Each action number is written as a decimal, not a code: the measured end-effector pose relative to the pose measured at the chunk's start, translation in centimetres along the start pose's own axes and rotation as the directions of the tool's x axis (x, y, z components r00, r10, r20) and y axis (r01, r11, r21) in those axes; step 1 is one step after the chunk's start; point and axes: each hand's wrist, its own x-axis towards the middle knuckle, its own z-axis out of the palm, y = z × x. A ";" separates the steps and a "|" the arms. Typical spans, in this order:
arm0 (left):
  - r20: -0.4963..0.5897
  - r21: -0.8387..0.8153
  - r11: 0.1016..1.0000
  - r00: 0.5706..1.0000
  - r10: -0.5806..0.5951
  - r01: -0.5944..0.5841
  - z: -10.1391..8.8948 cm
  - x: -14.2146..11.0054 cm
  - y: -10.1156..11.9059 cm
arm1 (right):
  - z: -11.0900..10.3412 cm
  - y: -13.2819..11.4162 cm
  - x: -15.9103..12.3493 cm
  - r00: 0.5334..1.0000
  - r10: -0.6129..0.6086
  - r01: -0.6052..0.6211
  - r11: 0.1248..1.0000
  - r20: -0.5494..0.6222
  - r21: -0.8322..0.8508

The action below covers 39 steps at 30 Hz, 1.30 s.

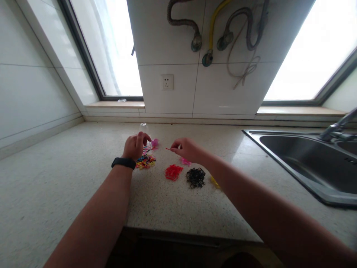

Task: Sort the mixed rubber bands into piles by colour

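My right hand (184, 149) pinches a small red rubber band (168, 149) between thumb and fingertips, above the counter. My left hand (134, 145), with a black wristband, is curled over the mixed pile of coloured rubber bands (145, 161); what its fingers hold, if anything, is hidden. Just beyond that hand are a clear plastic cup (143, 127) and some pink bands (154, 143). Sorted piles lie nearer me: red bands (173, 172), black bands (195, 177), and pink bands (185, 161) partly behind my right hand. Yellow bands (214, 182) show beside my right forearm.
The speckled stone counter (156, 208) ends at a front edge close to me. A steel sink (295, 149) with a tap (338, 124) is set in at the right. Behind stands a tiled wall with a socket (167, 82), hoses and two windows.
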 end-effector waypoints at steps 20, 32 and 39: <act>0.016 -0.002 1.000 1.000 -0.025 0.025 0.6 -0.2 -0.1 | -3.2 4.6 -8.6 0.895 0.402 -0.176 0.719 -0.196 0.672; 0.017 0.014 1.000 1.000 -0.017 0.017 0.7 -0.2 -0.5 | -3.1 5.2 -8.6 0.893 0.347 -0.046 0.704 -0.287 0.709; 0.015 0.022 1.000 1.000 -0.020 0.020 0.7 -0.1 -0.5 | -3.1 4.8 -8.6 0.902 0.352 -0.073 0.696 -0.251 0.714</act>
